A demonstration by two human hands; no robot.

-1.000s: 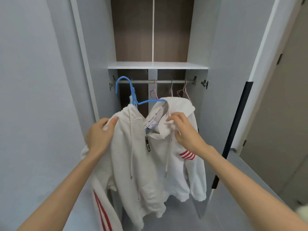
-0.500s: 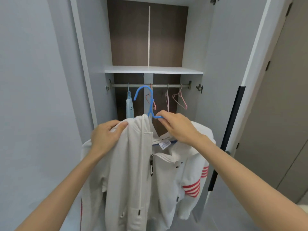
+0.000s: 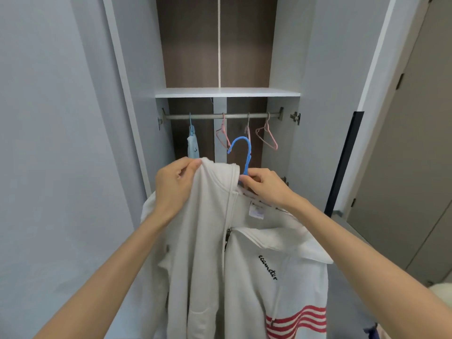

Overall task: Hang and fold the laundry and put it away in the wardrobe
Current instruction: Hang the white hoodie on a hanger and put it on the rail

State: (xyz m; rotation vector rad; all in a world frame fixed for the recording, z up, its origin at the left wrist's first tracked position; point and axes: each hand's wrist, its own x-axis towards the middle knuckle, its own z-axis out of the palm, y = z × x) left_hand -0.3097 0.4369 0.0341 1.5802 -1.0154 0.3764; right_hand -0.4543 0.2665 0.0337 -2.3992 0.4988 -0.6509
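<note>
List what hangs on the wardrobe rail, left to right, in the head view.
Pale blue garment → first pink hanger → pale hanger, partly hidden lower down → last pink hanger.

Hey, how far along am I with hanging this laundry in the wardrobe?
Done: one light blue garment hangs on the rail. In hand: the white hoodie sits on the blue hanger, with your left hand gripping its top edge and your right hand pinching the hanger's neck. Left: hook it onto the rail, near the empty pink hangers.
</note>
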